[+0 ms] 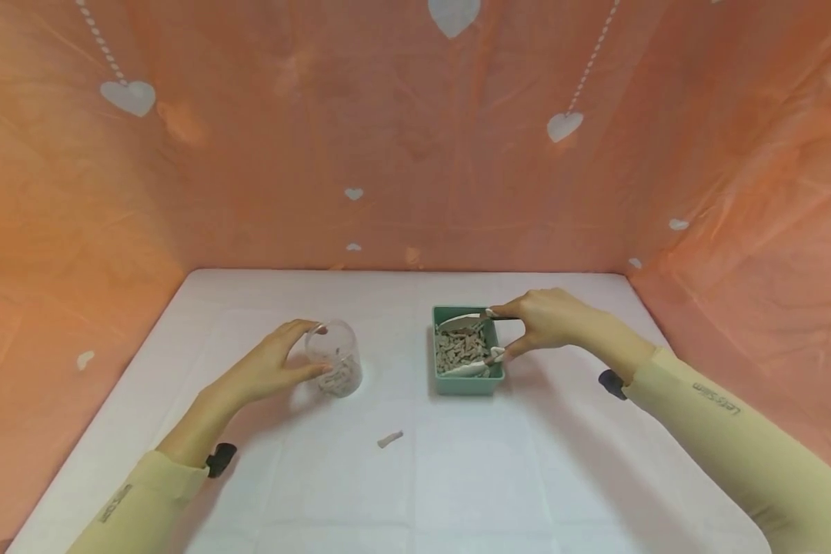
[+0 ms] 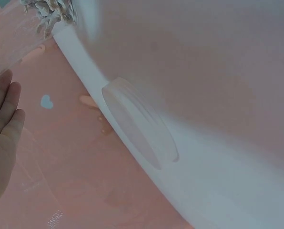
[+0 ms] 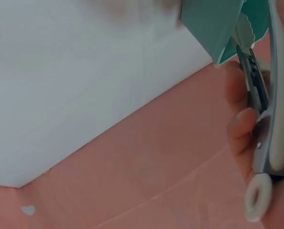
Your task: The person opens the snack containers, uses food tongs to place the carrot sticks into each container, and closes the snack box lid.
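My left hand [image 1: 277,363] holds a clear jar [image 1: 339,350], thumb on the near side and fingers on the far side. Small grey-beige pieces [image 1: 339,377] lie in its bottom. My right hand [image 1: 552,319] grips white-and-metal tongs [image 1: 467,370], whose spread arms reach into a green box [image 1: 465,387]. Many similar twisted pieces [image 1: 460,350] fill the box between the tong tips. The right wrist view shows fingers curled about the tongs' handle [image 3: 279,105], with a pale ring at its end. The left wrist view shows part of the jar's contents [image 2: 49,14].
One loose piece [image 1: 390,439] lies on the white tabletop [image 1: 485,469] in front of the jar and box. A clear round lid-like disc [image 2: 139,126] appears on the white surface in the left wrist view. Orange-pink sheeting with hearts [image 1: 415,154] encloses the back and sides.
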{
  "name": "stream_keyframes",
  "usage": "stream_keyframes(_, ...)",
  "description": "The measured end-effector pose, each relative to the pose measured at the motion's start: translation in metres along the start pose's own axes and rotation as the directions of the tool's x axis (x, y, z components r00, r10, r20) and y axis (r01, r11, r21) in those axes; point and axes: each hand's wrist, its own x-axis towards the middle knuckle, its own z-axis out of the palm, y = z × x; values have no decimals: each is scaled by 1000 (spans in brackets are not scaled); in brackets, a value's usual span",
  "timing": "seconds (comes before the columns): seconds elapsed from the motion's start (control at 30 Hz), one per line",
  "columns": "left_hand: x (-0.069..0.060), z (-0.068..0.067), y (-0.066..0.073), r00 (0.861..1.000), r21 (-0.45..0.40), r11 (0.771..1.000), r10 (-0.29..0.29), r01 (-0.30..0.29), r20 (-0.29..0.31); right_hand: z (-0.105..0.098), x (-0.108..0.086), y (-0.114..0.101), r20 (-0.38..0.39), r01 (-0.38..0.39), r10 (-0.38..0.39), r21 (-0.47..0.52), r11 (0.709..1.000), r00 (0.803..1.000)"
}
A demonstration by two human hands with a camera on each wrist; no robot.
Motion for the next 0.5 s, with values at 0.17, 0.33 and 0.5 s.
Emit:
stream_keyframes(0.17, 1, 1, 0, 1000, -4, 1000, -1, 1, 4, 3, 3, 4, 46, -21, 19, 43, 999, 999)
stream_keyframes(0.33, 0, 0, 3, 1000, 1, 1000, -10, 10, 15, 5, 3, 6, 51, -7, 4, 59, 998, 999)
stream_keyframes(0.5, -2, -3, 5, 1000, 18, 1000, -14, 13, 20, 7, 2, 7, 28, 17, -19, 61, 998, 999)
